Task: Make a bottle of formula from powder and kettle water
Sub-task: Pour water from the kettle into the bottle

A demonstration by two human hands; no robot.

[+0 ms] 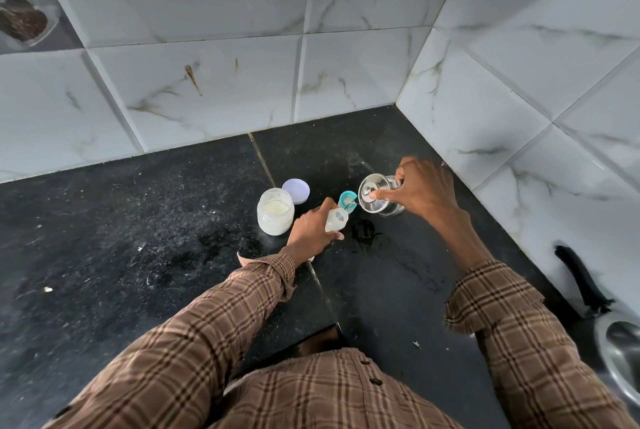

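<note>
Hands clamped — left (pixel 311 228) round translucent bottle (pixel 336 220), right (pixel 424 188) on shiny steel kettle (pixel 375 195).

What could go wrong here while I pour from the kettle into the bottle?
The bottle has a narrow mouth and is tilted in the left hand, so water from the steel kettle in the right hand may miss. A wet patch already lies below. The open powder jar nearby could catch splashes.

No readable text, label, brand or number on any item in view.
</note>
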